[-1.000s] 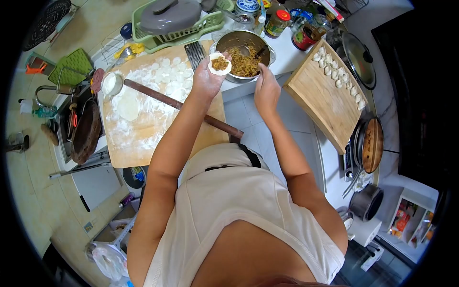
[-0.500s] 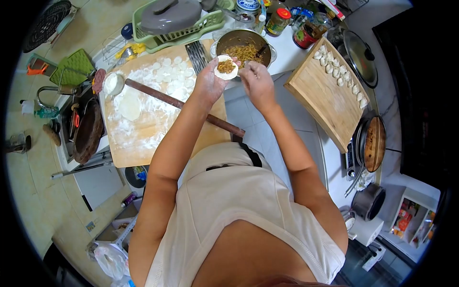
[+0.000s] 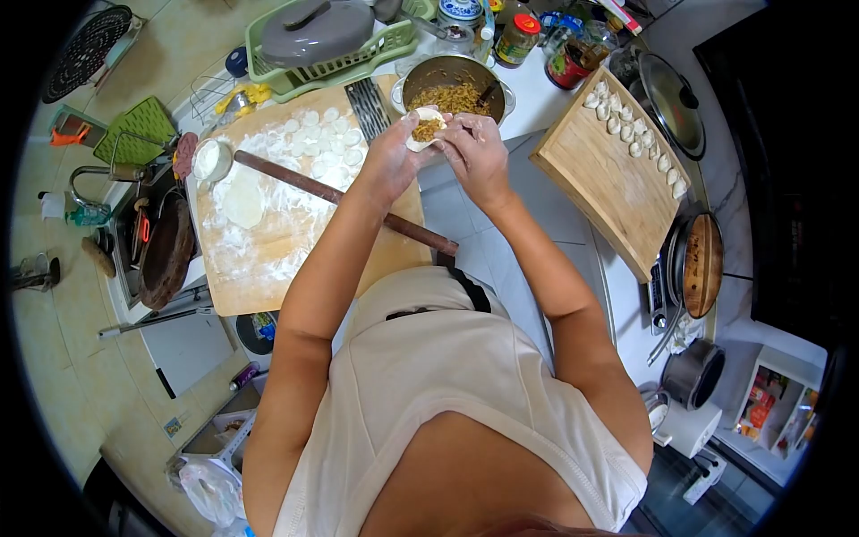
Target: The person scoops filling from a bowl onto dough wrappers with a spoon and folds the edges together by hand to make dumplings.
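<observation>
**Filled wrapper cupped between my two hands**

And here it is, raised in front of me: a thin, pale, round dough wrapper (image 3: 430, 115), its soft rim curving up around a moist, chopped brown filling (image 3: 426, 132). My left hand (image 3: 391, 159) is half curled, cradling it from the left. My right hand (image 3: 480, 159) is partly closed, bent fingers at the opposite rim; how firmly they grip, I can't tell.

Just beyond sits a round, grey metal pot (image 3: 447, 70), more of that lumpy brown mix inside, on the smooth white tabletop (image 3: 530, 103). Over to my left, a broad, pale wooden board (image 3: 224, 291) wears powdery white flour, with small flat dough discs (image 3: 313, 134), one larger smooth dough sheet (image 3: 243, 202) and a long, dark brown wooden rolling pin (image 3: 304, 183) lying aslant. To my right, plump, folded white dumplings (image 3: 636, 149) line the far side of a tilted-looking, grainy wooden tray (image 3: 608, 174).
</observation>
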A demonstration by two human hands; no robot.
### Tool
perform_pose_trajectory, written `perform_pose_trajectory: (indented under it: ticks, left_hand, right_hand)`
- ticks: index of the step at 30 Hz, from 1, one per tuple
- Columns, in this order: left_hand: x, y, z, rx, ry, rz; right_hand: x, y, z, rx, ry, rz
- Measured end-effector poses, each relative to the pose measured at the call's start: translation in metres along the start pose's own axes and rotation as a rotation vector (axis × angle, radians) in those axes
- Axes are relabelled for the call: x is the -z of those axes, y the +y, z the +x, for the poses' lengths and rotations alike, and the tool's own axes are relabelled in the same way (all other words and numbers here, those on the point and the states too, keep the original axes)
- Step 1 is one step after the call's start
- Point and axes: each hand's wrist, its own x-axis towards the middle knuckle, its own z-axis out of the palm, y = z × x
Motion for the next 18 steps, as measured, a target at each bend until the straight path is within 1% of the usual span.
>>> perform_pose_trajectory:
  ticks: [3, 5, 6, 8, 17, 18]
  left_hand:
    - [0.004, -0.002, -0.001, -0.063, -0.038, 0.128]
    - [0.002, 0.001, -0.007, -0.089, -0.1, 0.193]
    - [0.003, 0.001, -0.007, -0.087, -0.121, 0.175]
    - [0.006, 0.001, -0.006, -0.085, -0.164, 0.141]
    - [0.0, 0.006, -0.012, -0.074, -0.162, 0.112]
    - [-0.002, 0.007, -0.014, -0.064, -0.119, 0.104]
  right_hand:
    - [-0.002, -0.004, 0.006, -0.037, 0.027, 0.045]
    - [-0.002, -0.009, 0.009, -0.118, 0.011, 0.017]
    - [-0.003, -0.01, 0.01, -0.158, 0.003, 0.004]
    - [-0.004, -0.011, 0.011, -0.169, -0.008, -0.006]
    - [-0.008, -0.014, 0.014, -0.15, 0.001, 0.034]
    - [-0.008, -0.015, 0.015, -0.158, 0.001, 0.045]
